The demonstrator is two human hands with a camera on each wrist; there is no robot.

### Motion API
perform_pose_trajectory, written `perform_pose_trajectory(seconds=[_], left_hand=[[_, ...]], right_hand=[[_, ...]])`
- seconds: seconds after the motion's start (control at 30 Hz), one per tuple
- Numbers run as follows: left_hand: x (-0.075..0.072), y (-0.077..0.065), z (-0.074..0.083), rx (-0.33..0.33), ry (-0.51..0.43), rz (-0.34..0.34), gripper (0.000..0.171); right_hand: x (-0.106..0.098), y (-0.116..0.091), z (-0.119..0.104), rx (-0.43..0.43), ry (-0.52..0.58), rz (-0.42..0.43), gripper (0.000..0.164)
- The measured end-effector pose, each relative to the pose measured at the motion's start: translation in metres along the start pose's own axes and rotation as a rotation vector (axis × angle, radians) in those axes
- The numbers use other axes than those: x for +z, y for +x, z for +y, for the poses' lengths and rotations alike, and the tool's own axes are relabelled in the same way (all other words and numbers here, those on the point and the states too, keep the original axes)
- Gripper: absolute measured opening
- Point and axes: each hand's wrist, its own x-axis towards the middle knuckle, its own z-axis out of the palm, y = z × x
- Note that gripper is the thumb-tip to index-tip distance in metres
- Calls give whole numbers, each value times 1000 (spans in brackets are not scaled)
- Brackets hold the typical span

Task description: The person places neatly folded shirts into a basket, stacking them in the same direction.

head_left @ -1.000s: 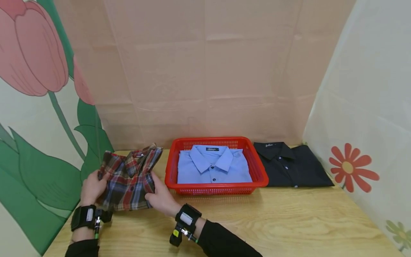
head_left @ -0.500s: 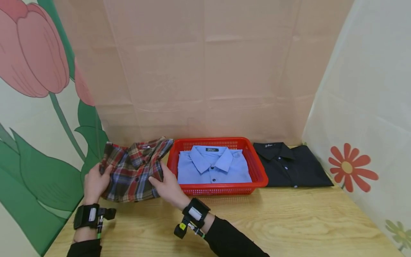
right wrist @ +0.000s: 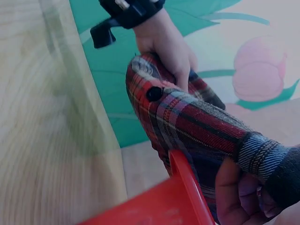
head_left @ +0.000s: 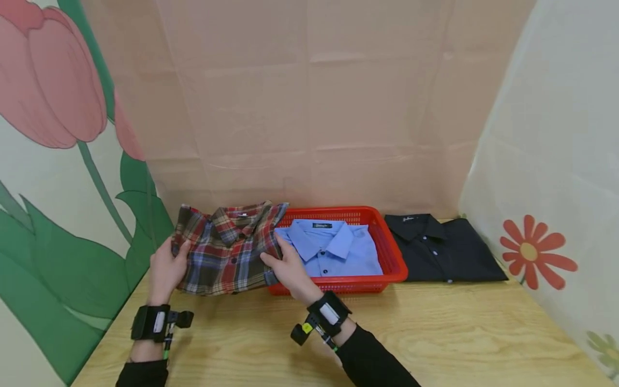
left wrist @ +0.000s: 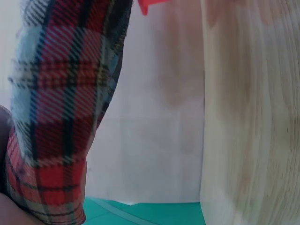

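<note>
A folded plaid shirt (head_left: 227, 252) in red, blue and brown is held up off the table between both hands. My left hand (head_left: 168, 269) grips its left side, thumb on top. On the other side my right hand (head_left: 292, 271) pinches the shirt's right edge, with fingers curled beneath it in the right wrist view. The shirt's right part overlaps the left end of a red plastic basket (head_left: 394, 263) and hides that corner. Inside the basket lies a folded light blue shirt (head_left: 316, 247), its collar facing up. In the left wrist view, plaid cloth (left wrist: 61, 108) fills the left side.
A folded black shirt (head_left: 445, 250) lies on the wooden table (head_left: 435, 333) just right of the basket. Behind stands a pinkish backdrop (head_left: 309, 107). A tulip-printed sheet (head_left: 53, 215) borders the left side, and a white flower-printed sheet (head_left: 546, 161) borders the right.
Both hands have carried the plaid shirt to the right and slightly up, from beside the basket to over its left end. The blue and black shirts stay where they were.
</note>
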Motion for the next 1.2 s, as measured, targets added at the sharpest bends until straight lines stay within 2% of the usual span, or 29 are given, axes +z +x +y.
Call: perform_pose_trajectory(seconds=[0.17, 0.33, 0.6, 0.8, 1.03, 1.2], left_hand=[[1, -1, 6, 2, -47, -6, 44], [5, -3, 11, 0, -82, 2, 45], [16, -2, 25, 62, -160, 39, 39], [24, -5, 36, 52, -166, 30, 41], [36, -7, 46, 53, -200, 26, 41], [46, -10, 57, 61, -239, 24, 39]], right_hand=[[-13, -1, 0, -57, 39, -18, 55], [-23, -5, -2, -29, 14, -7, 58], [-45, -9, -12, 40, -44, 41, 67], [-57, -8, -13, 47, -48, 45, 65], [-77, -11, -9, 98, -130, 59, 68], [-94, -15, -7, 72, -169, 30, 66]])
